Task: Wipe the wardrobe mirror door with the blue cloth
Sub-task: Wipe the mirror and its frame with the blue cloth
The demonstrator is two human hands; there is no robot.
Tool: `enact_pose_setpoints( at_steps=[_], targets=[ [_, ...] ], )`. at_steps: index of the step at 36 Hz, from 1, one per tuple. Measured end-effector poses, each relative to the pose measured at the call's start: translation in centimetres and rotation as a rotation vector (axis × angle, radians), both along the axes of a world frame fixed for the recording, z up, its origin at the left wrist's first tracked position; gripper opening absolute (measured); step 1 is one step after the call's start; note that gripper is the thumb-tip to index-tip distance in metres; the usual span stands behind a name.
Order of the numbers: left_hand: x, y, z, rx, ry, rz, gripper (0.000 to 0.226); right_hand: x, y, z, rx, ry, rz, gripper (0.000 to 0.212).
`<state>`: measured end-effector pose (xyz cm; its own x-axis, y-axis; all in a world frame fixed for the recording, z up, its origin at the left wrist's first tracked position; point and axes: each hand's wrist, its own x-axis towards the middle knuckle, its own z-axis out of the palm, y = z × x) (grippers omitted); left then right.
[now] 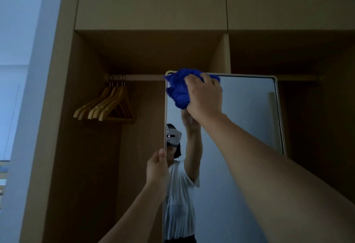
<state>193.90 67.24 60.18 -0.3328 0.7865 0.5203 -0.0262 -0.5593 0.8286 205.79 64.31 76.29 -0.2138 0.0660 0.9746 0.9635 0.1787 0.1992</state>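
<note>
Two bare hands are raised in the single head view, both at the tall framed wardrobe mirror door [240, 117]. Its crumpled bright blue cloth [179, 87] sits bunched against the glass at the upper left corner of the mirror door, spilling over the top rail and the left edge of the frame. The right hand [204, 96] lies on top of the cloth, to its right side, back of the hand toward the camera, fingers curled over the fabric and pressing it to the glass; most of the cloth shows to the left of and above the knuckles. The right forearm runs up from the lower right of the view, fully extended toward that corner. The left hand [157, 167] is lower, at the left vertical edge of the mirror door, gripping the frame edge with the thumb on the near face and the fingers wrapped behind, out of sight. Its forearm rises from the bottom centre. The glass reflects a person in a white pleated top wearing a white headset, arm raised. Left of the door, inside the open brown wardrobe compartment [86, 165], a cluster of pale wooden coat hangers [105, 104] hangs from a horizontal rail [142, 77].
</note>
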Motion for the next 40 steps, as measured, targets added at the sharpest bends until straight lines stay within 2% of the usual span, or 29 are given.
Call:
enact_pose_setpoints(
  at_steps=[8,15,22,27,32,37,40],
  targets=[
    [0.5,0.4,-0.1,0.013,-0.022,0.051,0.04,6.9,1.1,-0.2,0.032,0.238,-0.055,0.053],
    [0.9,1.0,-0.2,0.042,-0.01,0.152,0.04,9.6,1.6,-0.1,-0.008,0.369,-0.079,0.058],
    [0.9,1.4,-0.3,0.059,-0.035,0.183,0.041,14.4,1.1,0.1,-0.071,0.558,-0.109,0.052],
    [1.0,1.7,-0.2,0.062,-0.059,0.167,0.039,16.8,1.0,0.0,-0.127,0.542,-0.188,0.056],
    [0.9,2.3,-0.2,0.033,-0.097,0.138,0.04,16.0,1.3,-0.9,-0.066,0.584,-0.118,0.056],
    [0.6,2.8,-0.3,0.025,-0.086,0.126,0.039,12.4,1.6,-2.2,0.046,0.588,-0.009,0.052],
    [0.4,2.6,-0.3,0.025,-0.078,0.107,0.039,8.8,1.8,-3.3,0.114,0.49,0.031,0.052]
  ],
)
